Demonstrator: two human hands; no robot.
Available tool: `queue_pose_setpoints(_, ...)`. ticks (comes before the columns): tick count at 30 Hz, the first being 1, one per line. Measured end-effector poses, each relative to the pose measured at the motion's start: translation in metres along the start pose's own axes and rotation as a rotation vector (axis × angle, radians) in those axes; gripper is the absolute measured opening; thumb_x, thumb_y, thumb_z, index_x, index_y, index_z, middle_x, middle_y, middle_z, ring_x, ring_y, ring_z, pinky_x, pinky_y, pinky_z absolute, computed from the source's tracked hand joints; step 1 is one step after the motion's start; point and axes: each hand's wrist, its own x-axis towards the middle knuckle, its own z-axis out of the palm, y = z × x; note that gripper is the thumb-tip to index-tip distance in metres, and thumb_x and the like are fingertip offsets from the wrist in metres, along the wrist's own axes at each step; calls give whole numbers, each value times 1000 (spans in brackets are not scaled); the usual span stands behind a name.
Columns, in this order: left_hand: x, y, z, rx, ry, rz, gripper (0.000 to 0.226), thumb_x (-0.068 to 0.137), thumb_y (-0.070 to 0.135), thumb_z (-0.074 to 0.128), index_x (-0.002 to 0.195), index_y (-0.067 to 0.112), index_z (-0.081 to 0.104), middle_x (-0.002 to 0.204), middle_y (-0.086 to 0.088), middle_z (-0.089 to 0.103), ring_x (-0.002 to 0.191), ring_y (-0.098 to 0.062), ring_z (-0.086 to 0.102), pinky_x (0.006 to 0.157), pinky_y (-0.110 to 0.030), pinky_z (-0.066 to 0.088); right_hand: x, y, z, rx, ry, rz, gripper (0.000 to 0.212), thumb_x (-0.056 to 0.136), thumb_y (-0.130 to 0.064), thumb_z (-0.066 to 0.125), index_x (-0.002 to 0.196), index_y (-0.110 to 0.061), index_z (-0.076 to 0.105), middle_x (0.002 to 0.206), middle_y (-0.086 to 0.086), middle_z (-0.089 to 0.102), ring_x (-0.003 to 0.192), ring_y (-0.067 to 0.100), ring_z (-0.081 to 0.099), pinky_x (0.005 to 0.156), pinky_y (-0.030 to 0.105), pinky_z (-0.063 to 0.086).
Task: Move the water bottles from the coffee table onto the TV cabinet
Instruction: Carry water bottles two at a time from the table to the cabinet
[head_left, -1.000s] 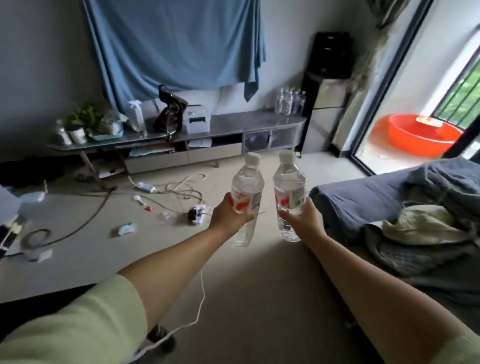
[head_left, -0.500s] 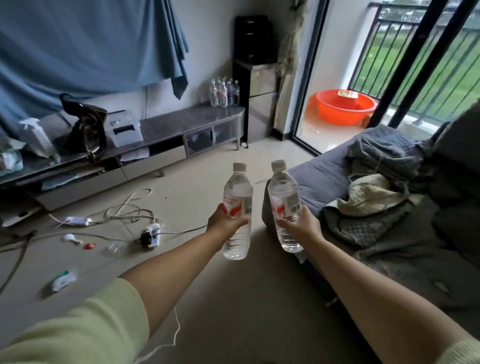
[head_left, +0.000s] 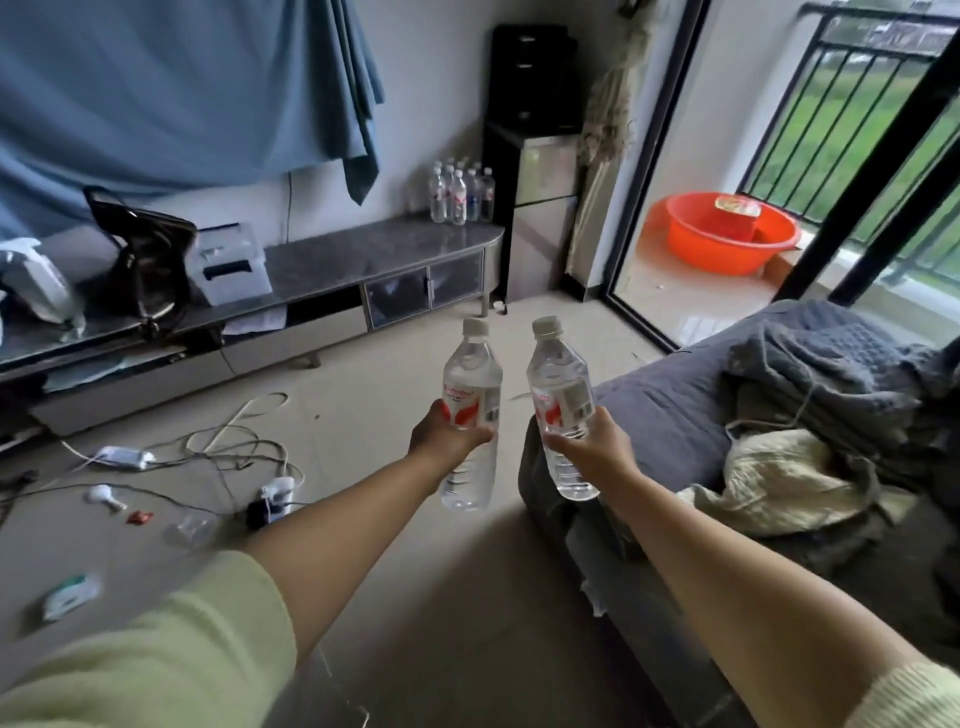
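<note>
Carrying is the step in hand: two clear water bottles with white caps and red-and-white labels are held up at the centre of the frame, well apart from the TV cabinet that runs from the left edge toward upper centre. The left bottle stands nearly upright in the left hand, whose fingers are wrapped closed around its labelled middle; the right bottle tilts slightly left at the top, and the right hand is likewise closed around its lower half. Both bottles sit just beside each other, not touching. A cluster of bottles already stands at the cabinet's right end, in the upper centre. The next move, I judge, calls for crossing the floor, where cables and a power strip lie at lower left, and setting both bottles upright beside that cluster. A sofa with blankets fills the right side.
</note>
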Motion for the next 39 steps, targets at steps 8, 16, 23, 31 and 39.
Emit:
queue_pose_setpoints(8, 89, 16, -3, -16, 41, -52, 54, 66, 43, 77, 113, 25, 59, 106, 1, 69, 96, -22, 65, 84, -31, 51, 109, -15, 28, 6, -64, 15, 57, 73, -40, 78, 118, -13, 58, 108, 4, 69, 101, 25, 64, 82, 30, 47)
queue_pose_setpoints(16, 225, 54, -36, -19, 35, -26, 56, 67, 39, 78, 117, 24, 57, 111, 0, 67, 101, -23, 63, 90, -34, 51, 236, -70, 67, 31, -42, 22, 55, 75, -37, 78, 118, -10, 55, 109, 6, 67, 102, 26, 63, 76, 26, 39)
queue_pose_setpoints(23, 338, 106, -77, 8, 23, -18, 48, 72, 37, 76, 114, 25, 56, 107, 2, 65, 99, -22, 61, 85, -31, 49, 339, -123, 88, 82, -7, 51, 55, 73, -37, 79, 115, -11, 56, 105, 5, 67, 99, 25, 62, 84, 32, 48)
queue_pose_setpoints(31, 466, 150, -66, 22, 10, -29, 60, 53, 45, 77, 109, 31, 60, 101, 6, 69, 94, -19, 64, 85, -32, 52, 479, -136, 95, 100, 10, 81, 53, 68, -41, 79, 110, -16, 59, 100, 4, 70, 96, 25, 66, 84, 36, 52)
queue_pose_setpoints(39, 611, 223, -43, -105, 40, -58, 51, 66, 27, 81, 113, 22, 61, 103, 2, 68, 95, -19, 64, 80, -28, 48, 646, -164, 82, 114, -24, 48, 49, 70, -37, 80, 110, -16, 60, 98, 2, 71, 92, 23, 66, 82, 33, 52)
